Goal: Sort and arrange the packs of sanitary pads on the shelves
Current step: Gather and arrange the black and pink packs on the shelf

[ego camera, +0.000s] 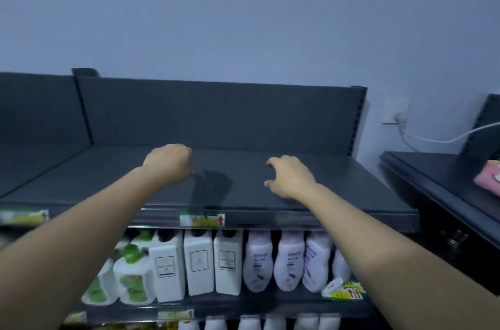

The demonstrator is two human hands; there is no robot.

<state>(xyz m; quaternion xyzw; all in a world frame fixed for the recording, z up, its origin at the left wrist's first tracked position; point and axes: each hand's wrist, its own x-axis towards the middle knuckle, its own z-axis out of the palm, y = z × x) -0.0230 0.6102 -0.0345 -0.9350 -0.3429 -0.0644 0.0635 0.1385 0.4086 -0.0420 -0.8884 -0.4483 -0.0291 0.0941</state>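
Both my arms reach out over the dark grey top shelf (243,194), which carries nothing where my hands are. My left hand (169,163) hovers above the shelf's middle with its fingers curled under, holding nothing. My right hand (290,177) is a little to the right, thumb and fingers bent like a claw, also holding nothing. A pink pack (488,179), partly cut off by the frame, lies on the neighbouring shelf unit at the far right. No pack is between my hands.
The shelf below holds green-capped bottles (130,275), white square bottles (198,262) and lilac bottles (288,259). Price tags (201,219) sit on the shelf edges. A wall socket with a white cable (400,120) is at the right. The black neighbouring shelf unit (433,175) stands at the right.
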